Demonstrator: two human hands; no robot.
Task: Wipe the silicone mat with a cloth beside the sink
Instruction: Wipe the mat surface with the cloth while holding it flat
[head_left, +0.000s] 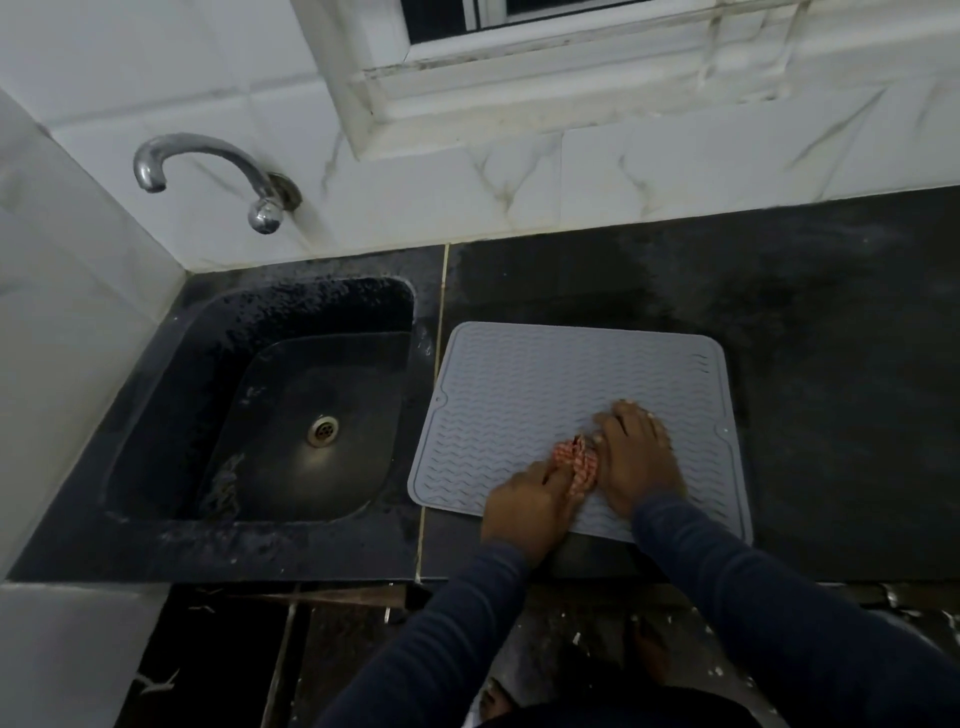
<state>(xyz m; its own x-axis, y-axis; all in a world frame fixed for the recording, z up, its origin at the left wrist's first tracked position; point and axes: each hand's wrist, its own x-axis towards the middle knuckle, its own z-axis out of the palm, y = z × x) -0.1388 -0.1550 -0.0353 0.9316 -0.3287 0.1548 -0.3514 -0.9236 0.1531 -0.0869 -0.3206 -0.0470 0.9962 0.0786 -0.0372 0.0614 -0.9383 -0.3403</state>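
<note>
We see a gray mat (519, 384) lying flat on a black counter (831, 364). It sits just beside the sink (218, 332), on the sink's right. Its near edge reaches close to the front of the counter.

The mat looks a bit longer from left to right than from front to back. Its long side runs along the counter, and it is turned a little, so the left edge leans. Wavy lines on it run from left to right too.

A small red and white checked cloth (576, 462) is bunched up on the near part of the mat, between the two hands. Only a bit of it shows.

The left hand (527, 501) reaches in from the near edge, and its fingers pinch the near end of the cloth. The right hand (641, 460) lies flat on the mat with its fingers straight and spread, pointing away from us. Its thumb side touches the cloth.

Both arms wear dark blue sleeves (727, 582).

A shiny tap (208, 156) sticks out of the white wall above the sink. A round drain (323, 430) sits at the bottom of the sink.
</note>
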